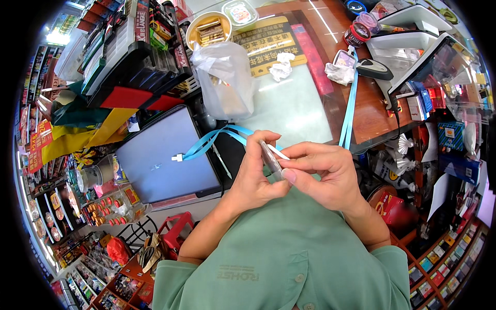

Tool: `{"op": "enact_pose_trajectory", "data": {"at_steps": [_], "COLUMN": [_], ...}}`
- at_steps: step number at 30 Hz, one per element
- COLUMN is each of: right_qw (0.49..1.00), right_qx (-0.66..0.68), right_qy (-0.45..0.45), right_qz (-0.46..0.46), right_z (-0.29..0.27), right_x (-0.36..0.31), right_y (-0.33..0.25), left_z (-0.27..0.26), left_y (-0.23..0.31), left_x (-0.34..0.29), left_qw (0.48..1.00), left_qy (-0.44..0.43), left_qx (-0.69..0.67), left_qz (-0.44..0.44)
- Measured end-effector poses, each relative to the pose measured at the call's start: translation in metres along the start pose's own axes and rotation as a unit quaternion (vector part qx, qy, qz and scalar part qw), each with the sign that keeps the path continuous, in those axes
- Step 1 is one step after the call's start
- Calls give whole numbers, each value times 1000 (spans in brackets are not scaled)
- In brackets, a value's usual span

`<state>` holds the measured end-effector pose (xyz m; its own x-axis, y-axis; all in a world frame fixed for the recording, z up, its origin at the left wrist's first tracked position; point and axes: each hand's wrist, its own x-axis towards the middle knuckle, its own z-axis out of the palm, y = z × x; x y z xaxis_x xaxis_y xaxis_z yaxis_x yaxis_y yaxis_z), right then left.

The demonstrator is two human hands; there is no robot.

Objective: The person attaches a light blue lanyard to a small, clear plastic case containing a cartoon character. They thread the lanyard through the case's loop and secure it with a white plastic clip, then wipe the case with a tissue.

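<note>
In front of my chest, a thin, greyish flat case (271, 162), seen nearly edge-on, is held upright between both hands. My left hand (249, 173) grips it between the curled fingers and the thumb. My right hand (330, 174) pinches at its right edge, thumb and fingertips pressed close together. A narrow white strip (278, 151) shows between the hands; where it ends is hidden by the fingers. Beyond my left hand lies a light-blue lanyard (194, 152) with a white clip (177, 157), resting over a closed grey-blue laptop (165, 168).
On the counter stand a white plastic bag (225, 82), a round tub of sticks (199, 40) and crumpled tissues (281, 67). A second blue lanyard (350, 113) hangs over the right edge near a handheld scanner (375, 70). Shelves of goods crowd the left; a red stool (178, 227) stands below.
</note>
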<state>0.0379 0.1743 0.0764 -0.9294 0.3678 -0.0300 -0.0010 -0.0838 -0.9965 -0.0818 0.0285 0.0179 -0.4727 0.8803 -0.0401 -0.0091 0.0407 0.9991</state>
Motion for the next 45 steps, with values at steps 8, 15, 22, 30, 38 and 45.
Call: {"op": "enact_pose_trajectory", "data": {"at_steps": [8, 15, 22, 30, 38, 45], "right_qw": [1000, 999, 994, 994, 985, 989], "right_qx": [-8, 20, 36, 28, 121, -117], "right_qy": [3, 16, 58, 92, 61, 85], "right_qz": [5, 37, 81, 57, 111, -36], "right_z": [-1, 0, 7, 10, 0, 9], "right_x": [-2, -7, -9, -11, 15, 12], "right_y": [-1, 2, -2, 8, 12, 1], "left_z": [-3, -4, -1, 0, 6, -13], "left_y": [4, 4, 12, 16, 6, 27], "left_x": [2, 2, 4, 7, 14, 38], "left_qw": [996, 991, 984, 976, 972, 836], "left_qy": [-22, -25, -14, 8, 51, 116], "left_qx": [77, 121, 169, 208, -154, -451], "left_qz": [32, 45, 45, 55, -172, -290]}}
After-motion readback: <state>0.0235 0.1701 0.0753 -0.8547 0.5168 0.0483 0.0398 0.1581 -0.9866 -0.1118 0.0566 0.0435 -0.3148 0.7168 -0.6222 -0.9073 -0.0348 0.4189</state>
